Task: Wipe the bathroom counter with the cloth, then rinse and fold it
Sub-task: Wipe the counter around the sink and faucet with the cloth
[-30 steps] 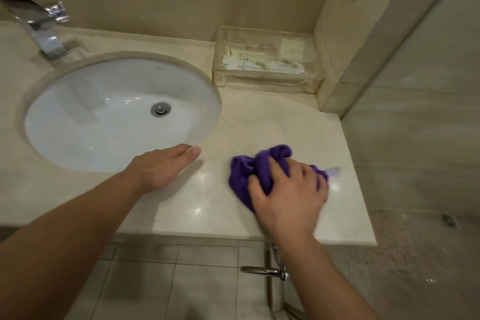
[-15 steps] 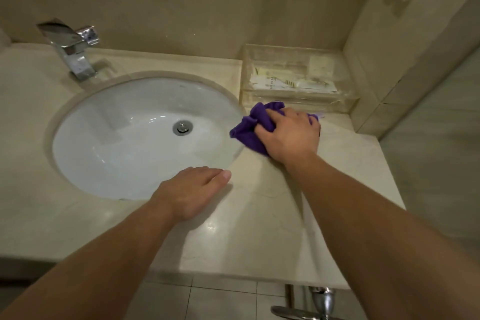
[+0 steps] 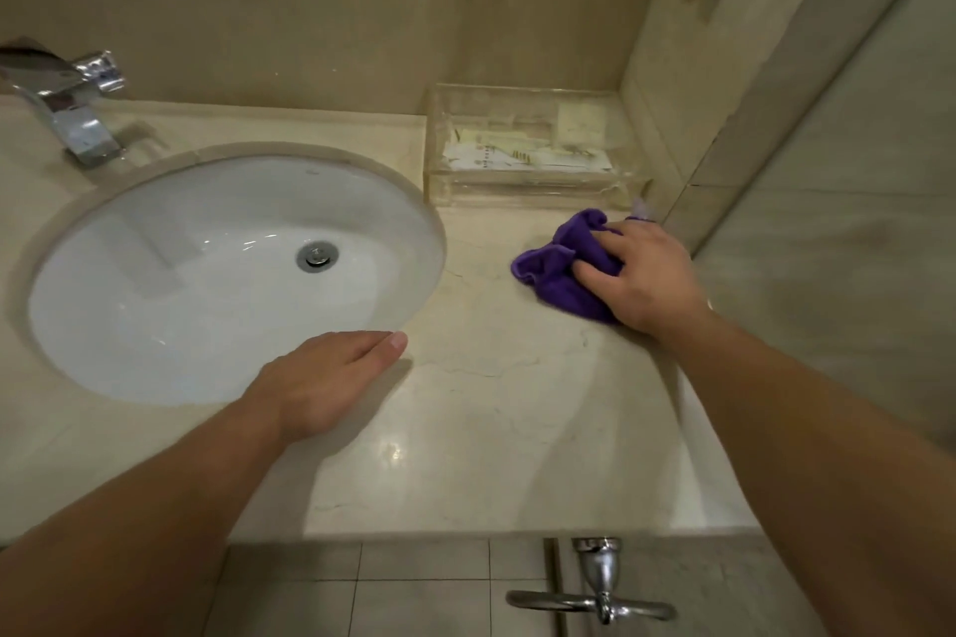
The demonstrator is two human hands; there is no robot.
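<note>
A: Where is the cloth (image 3: 561, 269)?
B: The purple cloth lies bunched up on the surface (image 3: 507, 429), near the back right corner, just in front of the clear box (image 3: 527, 191). The right hand (image 3: 641, 274) presses on it, with fingers curled round the folds.
A: And the other of the two hands?
B: The left hand (image 3: 326, 378) lies flat with straight fingers, at the front rim of the sink (image 3: 181, 285). It holds nothing.
A: What is in the box?
B: Small flat paper packets (image 3: 491, 155), white and pale yellow. I cannot read them.
A: And the sink?
B: A metal drain (image 3: 316, 256) sits at the bottom, and the tap (image 3: 77, 119) stands behind on the left
</note>
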